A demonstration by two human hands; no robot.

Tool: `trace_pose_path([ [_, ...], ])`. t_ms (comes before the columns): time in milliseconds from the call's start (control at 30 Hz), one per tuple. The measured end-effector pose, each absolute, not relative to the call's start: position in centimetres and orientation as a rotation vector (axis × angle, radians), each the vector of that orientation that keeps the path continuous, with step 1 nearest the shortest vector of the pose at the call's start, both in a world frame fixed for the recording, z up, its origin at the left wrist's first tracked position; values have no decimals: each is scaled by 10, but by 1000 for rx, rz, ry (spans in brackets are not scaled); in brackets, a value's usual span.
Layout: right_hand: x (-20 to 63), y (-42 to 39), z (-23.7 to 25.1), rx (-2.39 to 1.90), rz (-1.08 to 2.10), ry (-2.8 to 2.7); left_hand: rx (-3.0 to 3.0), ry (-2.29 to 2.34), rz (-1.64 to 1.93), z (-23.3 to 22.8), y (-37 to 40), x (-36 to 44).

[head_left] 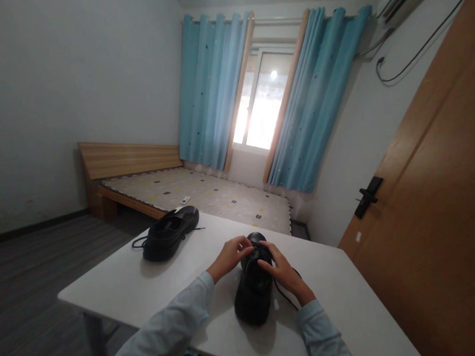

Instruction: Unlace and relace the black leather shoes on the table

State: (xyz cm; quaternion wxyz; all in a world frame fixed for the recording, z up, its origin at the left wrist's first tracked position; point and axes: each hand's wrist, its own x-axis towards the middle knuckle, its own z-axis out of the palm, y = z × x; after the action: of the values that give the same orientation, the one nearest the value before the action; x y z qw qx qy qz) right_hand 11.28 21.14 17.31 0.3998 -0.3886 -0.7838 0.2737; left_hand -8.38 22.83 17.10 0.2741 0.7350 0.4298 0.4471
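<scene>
near shoe [252,292]: the laced front is covered by both hands; whether the lace is tied cannot be told.
left hand [229,257]: fingers curl onto the shoe at 12 o'clock; their tips are hidden, so the grip on the lace is unclear.
right hand [281,269]: fingertips are buried against the shoe's top; what they pinch is too small to tell.
lace [286,297]: only a loop at the shoe's 3 o'clock side shows; the rest runs under the right hand.
far shoe [170,235]: its inside is dark and unreadable.
counter [155,283]: the 6 o'clock edge is cut off by the frame's bottom.
small object on bed [185,200]: too small to identify.
</scene>
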Motion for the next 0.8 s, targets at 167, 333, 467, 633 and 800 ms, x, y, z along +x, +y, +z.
trace_pose_path([
  [167, 113, 211, 173, -990, 671, -1987, 1962, 1147, 1248, 173, 227, -79],
  [333, 114, 214, 169, -992, 663, -1981, 1997, 1154, 1286, 174, 225, -75],
  [467, 115, 218, 166, -993, 663, -1978, 1989, 1157, 1275, 175, 224, -73],
  [633, 115, 217, 167, -1000, 665, -1987, 1981, 1117, 1230, 173, 227, -72],
  [800, 116, 216, 168, -997, 668, -1990, 1988, 934, 1235, 171, 228, -75],
])
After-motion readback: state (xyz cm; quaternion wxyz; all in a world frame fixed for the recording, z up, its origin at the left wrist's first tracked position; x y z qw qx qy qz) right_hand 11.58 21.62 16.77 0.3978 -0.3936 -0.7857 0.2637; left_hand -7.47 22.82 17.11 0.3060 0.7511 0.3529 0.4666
